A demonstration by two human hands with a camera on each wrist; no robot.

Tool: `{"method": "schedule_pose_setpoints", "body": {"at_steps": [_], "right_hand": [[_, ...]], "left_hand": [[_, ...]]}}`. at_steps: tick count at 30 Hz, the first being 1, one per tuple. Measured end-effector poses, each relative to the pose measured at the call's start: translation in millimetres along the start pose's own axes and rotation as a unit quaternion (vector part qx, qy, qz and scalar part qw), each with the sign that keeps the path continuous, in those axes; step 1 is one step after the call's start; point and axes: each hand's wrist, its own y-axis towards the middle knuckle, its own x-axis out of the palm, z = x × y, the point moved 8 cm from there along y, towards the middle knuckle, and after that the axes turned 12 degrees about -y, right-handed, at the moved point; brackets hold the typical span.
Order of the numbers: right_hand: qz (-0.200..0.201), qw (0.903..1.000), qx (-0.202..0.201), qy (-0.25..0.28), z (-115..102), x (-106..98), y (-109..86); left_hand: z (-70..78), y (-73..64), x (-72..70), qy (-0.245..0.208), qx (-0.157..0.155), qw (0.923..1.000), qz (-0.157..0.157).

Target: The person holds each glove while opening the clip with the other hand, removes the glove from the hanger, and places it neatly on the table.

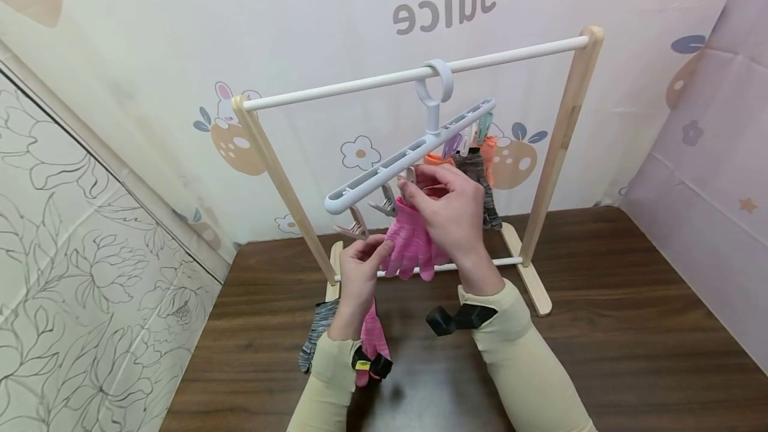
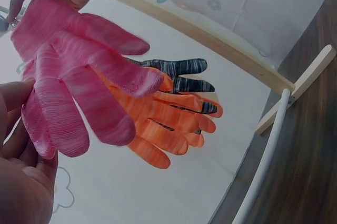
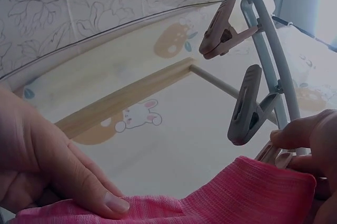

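A pink knit glove (image 1: 411,242) hangs below the pale blue clip hanger (image 1: 384,171), cuff up and fingers down. My left hand (image 1: 359,275) pinches the glove at its finger side between thumb and fingers. At the cuff, my right hand (image 1: 453,212) pinches a beige clothespin (image 3: 269,153) on the hanger; how far its jaws grip the cuff is partly hidden by the fingers. Beside it, a grey clothespin (image 3: 247,110) and a pinkish clothespin (image 3: 218,31) dangle with nothing in them. Orange gloves (image 2: 163,113) and a dark grey glove (image 1: 472,169) hang behind.
The hanger's ring loops over the white rod (image 1: 342,89) of a wooden stand (image 1: 561,145). On the brown table (image 1: 630,325), another pink glove (image 1: 373,339) and a grey glove (image 1: 318,332) lie near my left forearm. A printed curtain (image 1: 300,19) stands behind.
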Motion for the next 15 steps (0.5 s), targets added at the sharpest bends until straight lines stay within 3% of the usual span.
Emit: {"method": "schedule_pose_setpoints", "body": {"at_steps": [4,15], "right_hand": [[0.000,0.9999,0.000,0.011,0.7,-1.4,-0.3],[0.012,0.9999,-0.011,0.003,-0.5,-4.5,0.1]], "left_hand": [[-0.1,-0.5,-2.6,-0.005,-0.001,0.9999,0.014],[0.3,-4.8,-6.6,-0.014,-0.008,0.9997,0.016]]}}
